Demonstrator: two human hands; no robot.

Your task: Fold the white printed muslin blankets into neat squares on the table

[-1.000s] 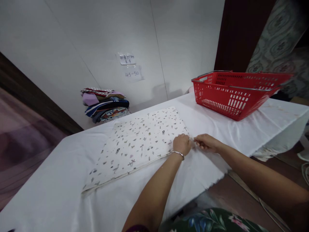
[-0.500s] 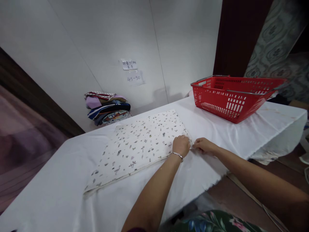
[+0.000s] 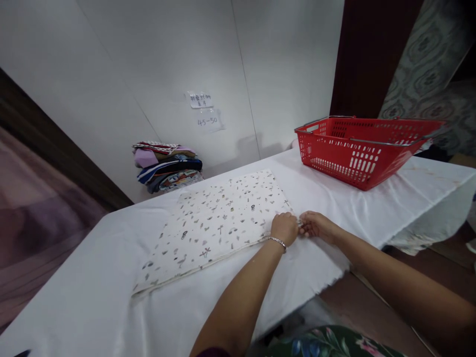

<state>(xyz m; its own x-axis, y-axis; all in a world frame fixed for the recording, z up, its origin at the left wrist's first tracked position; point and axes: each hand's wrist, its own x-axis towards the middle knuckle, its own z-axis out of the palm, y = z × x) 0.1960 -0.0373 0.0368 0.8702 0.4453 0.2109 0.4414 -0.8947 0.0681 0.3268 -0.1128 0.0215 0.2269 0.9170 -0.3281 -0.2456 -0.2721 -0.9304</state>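
A folded white cloth with small printed figures lies flat on the table, its folded layers showing along the near edge. At its near right corner my left hand is closed on the fabric, a silver bracelet round the wrist. Right beside it my right hand has its fingers curled at the same corner. Thumb and fingertips there seem to pinch a bit of the cloth, though the fingers partly hide it.
A white sheet covers the table. Toward the back right stands a red plastic basket with metal handles. Against the wall at the back left is a stack of folded fabrics. Handwritten paper signs hang on the wall.
My left hand has slid slightly right along the cloth's corner, closer to my right hand. My right hand has turned so more of its curled fingers show.
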